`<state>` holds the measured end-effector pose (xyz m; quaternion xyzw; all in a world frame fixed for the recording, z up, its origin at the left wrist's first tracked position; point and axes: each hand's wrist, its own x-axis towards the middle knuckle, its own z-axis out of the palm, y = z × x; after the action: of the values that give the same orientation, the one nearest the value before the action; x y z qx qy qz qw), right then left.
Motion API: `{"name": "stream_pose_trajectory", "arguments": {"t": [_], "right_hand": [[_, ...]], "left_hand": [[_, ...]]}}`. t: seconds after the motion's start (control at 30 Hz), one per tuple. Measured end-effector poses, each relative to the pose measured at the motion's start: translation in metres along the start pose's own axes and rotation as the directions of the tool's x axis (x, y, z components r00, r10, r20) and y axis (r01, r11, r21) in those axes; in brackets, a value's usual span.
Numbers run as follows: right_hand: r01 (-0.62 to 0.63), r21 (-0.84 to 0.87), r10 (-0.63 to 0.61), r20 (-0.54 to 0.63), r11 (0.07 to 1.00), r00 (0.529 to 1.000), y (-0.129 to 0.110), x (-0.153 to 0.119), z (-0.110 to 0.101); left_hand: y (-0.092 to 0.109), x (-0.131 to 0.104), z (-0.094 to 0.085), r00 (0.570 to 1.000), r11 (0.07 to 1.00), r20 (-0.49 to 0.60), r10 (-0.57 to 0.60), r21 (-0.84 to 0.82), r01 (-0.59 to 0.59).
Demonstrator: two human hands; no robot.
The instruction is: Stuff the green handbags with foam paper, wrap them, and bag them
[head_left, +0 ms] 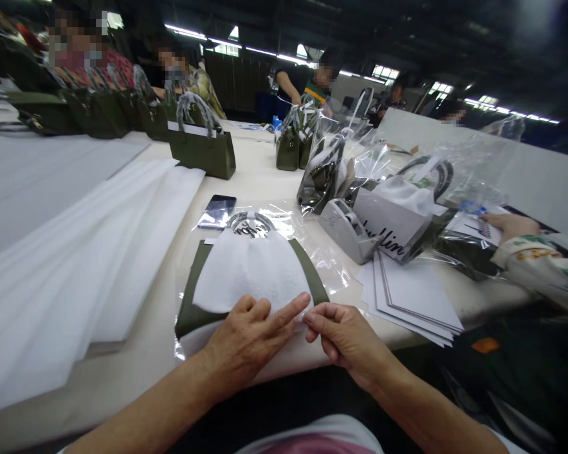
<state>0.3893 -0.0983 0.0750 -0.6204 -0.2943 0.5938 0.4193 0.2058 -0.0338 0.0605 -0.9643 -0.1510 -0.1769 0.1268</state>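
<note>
the left hand point(250, 340), unclosed with index finger extended, rests at the near edge of the green bag point(197, 318), which lies at 12 o'clock; the right hand point(343, 334) is pinched closed, contents unidentifiable. beyond: tape dispenser point(343, 234) at 1 o'clock, phone point(217, 212) at 11 o'clock.

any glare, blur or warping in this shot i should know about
Head view: bright glare streaks on the clear plastic around the nearest green bag; head view: ceiling lights blown out against a dark background; head view: the co-worker's sleeve at right looks soft; head view: wide-angle stretching towards the edges.
</note>
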Motion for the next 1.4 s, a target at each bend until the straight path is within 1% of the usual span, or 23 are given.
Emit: {"name": "stream_pose_trajectory", "arguments": {"t": [0.13,0.23,0.37,0.47,0.57,0.7,0.77,0.83,0.87,0.9,0.93,0.97,1.0,1.03,1.1,1.17,1.2,1.23,1.27,1.3,1.33,1.37,1.4], "right_hand": [[0.012,0.006,-0.012,-0.017,1.0,1.0,0.0,0.0,0.005],[0.025,0.018,-0.024,-0.039,1.0,0.999,0.005,-0.004,0.008],[0.023,0.13,-0.007,-0.127,0.991,0.992,0.021,-0.013,0.014],[0.069,0.2,-0.028,-0.2,0.977,0.979,0.033,-0.016,0.019],[0.105,0.225,-0.044,-0.261,0.969,0.964,0.042,-0.011,0.022],[0.137,0.235,-0.066,-0.288,0.962,0.955,0.054,0.004,0.021],[0.126,0.191,-0.071,-0.27,0.974,0.96,0.059,0.009,0.015],[0.114,0.066,-0.093,-0.261,0.991,0.961,0.059,0.008,0.006],[0.139,-0.012,-0.137,-0.284,0.99,0.949,0.056,0.006,0.001],[0.193,-0.088,-0.211,-0.322,0.977,0.923,0.05,0.004,-0.003],[0.271,-0.16,-0.312,-0.357,0.949,0.881,0.041,0.001,-0.005],[0.366,-0.22,-0.424,-0.364,0.904,0.829,0.029,-0.001,-0.005],[0.463,-0.265,-0.531,-0.326,0.846,0.782,0.016,-0.002,-0.002],[0.557,-0.297,-0.625,-0.237,0.776,0.744,0.002,-0.001,0.003],[0.717,-0.32,-0.742,0.062,0.619,0.668,-0.024,0.007,0.023],[0.816,-0.32,-0.738,0.354,0.481,0.574,-0.041,0.021,0.049],[0.845,-0.344,-0.714,0.455,0.41,0.532,-0.046,0.028,0.062],[0.861,-0.385,-0.684,0.531,0.332,0.501,-0.047,0.035,0.074],[0.865,-0.437,-0.653,0.584,0.248,0.482,-0.046,0.041,0.083],[0.855,-0.492,-0.632,0.614,0.161,0.473,-0.042,0.046,0.091],[0.836,-0.542,-0.621,0.628,0.083,0.469,-0.038,0.05,0.096],[0.813,-0.581,-0.617,0.632,0.022,0.468,-0.034,0.052,0.099],[0.791,-0.611,-0.619,0.628,-0.019,0.471,-0.03,0.053,0.101]], "left_hand": [[-0.001,0.003,-0.001,0.997,0.998,0.081,0.01,-0.06,-0.005],[-0.002,0.006,0.002,0.996,0.997,0.092,0.007,-0.078,0.001],[-0.001,0.008,0.003,0.996,0.997,0.093,0.009,-0.075,-0.002],[-0.001,0.008,0.002,0.995,0.999,0.099,0.004,-0.054,0.001],[-0.001,0.009,0.0,0.995,0.999,0.098,0.014,-0.031,-0.011],[-0.002,0.009,-0.002,0.992,0.999,0.112,0.05,-0.018,-0.049],[-0.001,0.008,-0.002,0.992,0.999,0.12,0.045,-0.008,-0.044],[0.001,0.007,-0.001,0.991,0.999,0.129,0.038,0.007,-0.039],[0.003,0.006,0.0,0.99,0.999,0.136,0.033,0.02,-0.036],[0.005,0.006,0.001,0.989,0.999,0.142,0.028,0.035,-0.034],[0.007,0.006,0.002,0.988,0.998,0.152,0.021,0.051,-0.029],[0.01,0.006,0.004,0.987,0.998,0.158,0.009,0.064,-0.02],[0.013,0.007,0.005,0.986,0.997,0.164,-0.004,0.072,-0.008],[0.016,0.007,0.006,0.986,0.997,0.168,-0.019,0.073,0.006],[0.023,0.005,0.007,0.988,0.998,0.15,-0.046,0.05,0.039],[0.03,-0.003,0.004,0.993,0.998,0.1,-0.064,-0.005,0.065],[0.034,-0.011,0.002,0.996,0.996,0.054,-0.075,-0.042,0.078],[0.038,-0.02,-0.001,0.995,0.992,-0.015,-0.098,-0.079,0.096],[0.041,-0.031,-0.005,0.984,0.985,-0.109,-0.141,-0.11,0.129],[0.043,-0.043,-0.009,0.951,0.972,-0.219,-0.219,-0.138,0.192],[0.045,-0.055,-0.012,0.883,0.941,-0.33,-0.334,-0.166,0.294],[0.044,-0.066,-0.015,0.779,0.882,-0.414,-0.472,-0.205,0.425],[0.043,-0.075,-0.017,0.655,0.791,-0.45,-0.607,-0.257,0.556]]}}
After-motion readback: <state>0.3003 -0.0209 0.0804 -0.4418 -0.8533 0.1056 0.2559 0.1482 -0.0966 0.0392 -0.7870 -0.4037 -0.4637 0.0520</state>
